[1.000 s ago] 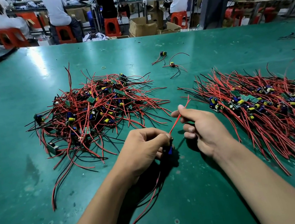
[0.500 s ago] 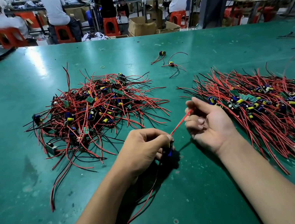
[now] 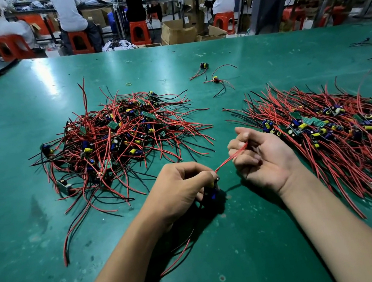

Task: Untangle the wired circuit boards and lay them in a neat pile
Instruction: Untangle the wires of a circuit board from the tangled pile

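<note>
A tangled heap of wired circuit boards (image 3: pixel 118 139) with red and black leads lies on the green table, left of centre. To the right spreads a combed pile of boards (image 3: pixel 340 129), wires all running one way. My left hand (image 3: pixel 183 190) grips one small circuit board (image 3: pixel 212 189), mostly hidden under its fingers, with loose leads trailing toward me. From that board a red wire (image 3: pixel 228 158) stretches up to my right hand (image 3: pixel 261 155), which pinches it between curled fingers, palm turned up, beside the right pile.
Two separate wired boards (image 3: pixel 215 79) lie farther back on the green table (image 3: pixel 226 269), near a yellow rubber band (image 3: pixel 128 84). More black wires lie at the far right edge. Beyond the table people sit on orange stools among cardboard boxes.
My right hand has slid along the red wire and turned palm up, moving right toward the combed pile. The left hand stays put, holding the board.
</note>
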### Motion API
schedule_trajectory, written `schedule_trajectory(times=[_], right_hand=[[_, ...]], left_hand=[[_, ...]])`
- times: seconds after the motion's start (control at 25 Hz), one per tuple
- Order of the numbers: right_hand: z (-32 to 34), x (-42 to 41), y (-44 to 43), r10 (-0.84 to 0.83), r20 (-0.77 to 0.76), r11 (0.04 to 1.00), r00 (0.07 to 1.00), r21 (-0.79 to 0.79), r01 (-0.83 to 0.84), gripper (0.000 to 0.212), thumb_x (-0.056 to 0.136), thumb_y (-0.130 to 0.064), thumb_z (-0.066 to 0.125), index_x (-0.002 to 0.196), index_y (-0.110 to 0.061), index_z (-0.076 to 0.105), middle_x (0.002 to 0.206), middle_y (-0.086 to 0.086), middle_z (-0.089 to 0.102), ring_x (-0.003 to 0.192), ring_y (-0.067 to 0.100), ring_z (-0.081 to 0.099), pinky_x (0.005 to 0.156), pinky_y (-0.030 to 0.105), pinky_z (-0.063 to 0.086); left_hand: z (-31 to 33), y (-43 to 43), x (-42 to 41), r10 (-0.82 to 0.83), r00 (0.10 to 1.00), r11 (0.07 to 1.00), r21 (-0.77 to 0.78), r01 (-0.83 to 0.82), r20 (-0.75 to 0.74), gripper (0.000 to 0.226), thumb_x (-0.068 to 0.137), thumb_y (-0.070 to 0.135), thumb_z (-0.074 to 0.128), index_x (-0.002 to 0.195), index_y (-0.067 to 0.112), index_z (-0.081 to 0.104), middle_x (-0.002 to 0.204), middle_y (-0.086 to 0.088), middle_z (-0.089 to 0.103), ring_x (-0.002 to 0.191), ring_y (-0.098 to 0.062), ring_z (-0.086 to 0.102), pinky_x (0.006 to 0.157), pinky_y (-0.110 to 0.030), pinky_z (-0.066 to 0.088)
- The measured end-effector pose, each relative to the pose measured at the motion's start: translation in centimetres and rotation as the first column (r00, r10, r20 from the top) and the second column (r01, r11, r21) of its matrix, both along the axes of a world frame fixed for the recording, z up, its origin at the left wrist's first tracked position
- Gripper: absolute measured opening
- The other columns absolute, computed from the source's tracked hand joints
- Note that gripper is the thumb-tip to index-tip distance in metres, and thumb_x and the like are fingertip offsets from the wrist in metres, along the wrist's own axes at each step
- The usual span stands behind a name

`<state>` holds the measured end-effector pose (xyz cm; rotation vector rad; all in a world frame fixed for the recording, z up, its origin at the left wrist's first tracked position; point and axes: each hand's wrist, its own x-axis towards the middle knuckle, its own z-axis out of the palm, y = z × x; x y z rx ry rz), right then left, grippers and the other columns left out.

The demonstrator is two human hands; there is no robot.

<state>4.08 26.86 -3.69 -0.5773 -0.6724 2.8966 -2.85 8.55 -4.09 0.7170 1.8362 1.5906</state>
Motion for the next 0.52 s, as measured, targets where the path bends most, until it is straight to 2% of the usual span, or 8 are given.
schedule_trajectory(times=[0.12, 0.2, 0.28, 0.36, 0.44, 0.52], right_hand=[[-0.5, -0.4, 0.0, -0.176, 0.024, 0.973, 0.984, 0.157, 0.170, 0.027, 0.089, -0.021, 0.060, 0.068, -0.004, 0.067, 0.064, 0.000, 0.047, 0.037, 0.004, 0.027, 0.034, 0.013, 0.026], [-0.8, -0.7, -0.2, -0.272, 0.023, 0.927, 0.962, 0.273, 0.256, 0.026, 0.095, -0.021, 0.059, 0.077, -0.004, 0.066, 0.065, -0.001, 0.056, 0.037, 0.003, 0.027, 0.035, 0.013, 0.028], [-1.1, -1.0, -0.3, -0.361, 0.020, 0.855, 0.932, 0.405, 0.323, 0.022, 0.096, -0.020, 0.062, 0.081, -0.006, 0.067, 0.076, -0.002, 0.070, 0.038, 0.004, 0.027, 0.037, 0.014, 0.029], [-1.5, -1.1, -0.4, -0.409, 0.007, 0.790, 0.912, 0.503, 0.350, 0.017, 0.094, -0.020, 0.066, 0.083, -0.007, 0.069, 0.087, -0.002, 0.074, 0.041, 0.004, 0.028, 0.039, 0.015, 0.031], [-1.8, -1.1, -0.6, -0.438, -0.014, 0.738, 0.899, 0.566, 0.369, 0.016, 0.093, -0.020, 0.068, 0.083, -0.007, 0.070, 0.086, -0.002, 0.075, 0.041, 0.004, 0.029, 0.040, 0.016, 0.032], [-2.3, -1.3, -0.6, -0.504, -0.038, 0.624, 0.863, 0.674, 0.394, 0.019, 0.094, -0.019, 0.069, 0.079, -0.008, 0.070, 0.082, -0.001, 0.075, 0.041, 0.004, 0.028, 0.041, 0.018, 0.032]], left_hand=[[0.0, 0.0, 0.0, 0.006, 1.000, 1.000, 0.023, -0.006, 0.019, 0.012, 0.087, 0.006, 0.068, 0.077, 0.002, 0.074, 0.062, -0.004, 0.065, 0.049, -0.006, 0.051, 0.049, -0.015, 0.043], [0.0, -0.1, -0.1, 0.005, 1.000, 1.000, 0.023, -0.006, 0.020, 0.012, 0.087, 0.007, 0.068, 0.077, 0.002, 0.074, 0.063, -0.003, 0.065, 0.050, -0.006, 0.051, 0.049, -0.015, 0.043], [-0.1, -0.1, -0.1, 0.003, 1.000, 1.000, 0.027, -0.004, 0.024, 0.013, 0.087, 0.006, 0.068, 0.076, 0.003, 0.074, 0.061, -0.001, 0.064, 0.050, -0.006, 0.051, 0.049, -0.015, 0.043], [-0.1, -0.1, -0.2, 0.003, 0.999, 0.999, 0.037, -0.004, 0.038, 0.015, 0.087, 0.005, 0.066, 0.074, 0.005, 0.073, 0.058, 0.002, 0.064, 0.048, -0.005, 0.052, 0.048, -0.014, 0.042], [-0.1, -0.2, -0.2, 0.003, 0.998, 0.999, 0.051, -0.006, 0.066, 0.016, 0.088, 0.004, 0.065, 0.074, 0.006, 0.073, 0.057, 0.003, 0.064, 0.046, -0.004, 0.053, 0.047, -0.013, 0.042], [-0.1, -0.1, -0.2, -0.008, 0.997, 0.998, 0.059, 0.003, 0.080, 0.016, 0.088, 0.004, 0.065, 0.074, 0.007, 0.073, 0.058, 0.002, 0.065, 0.046, -0.004, 0.053, 0.047, -0.013, 0.041]])
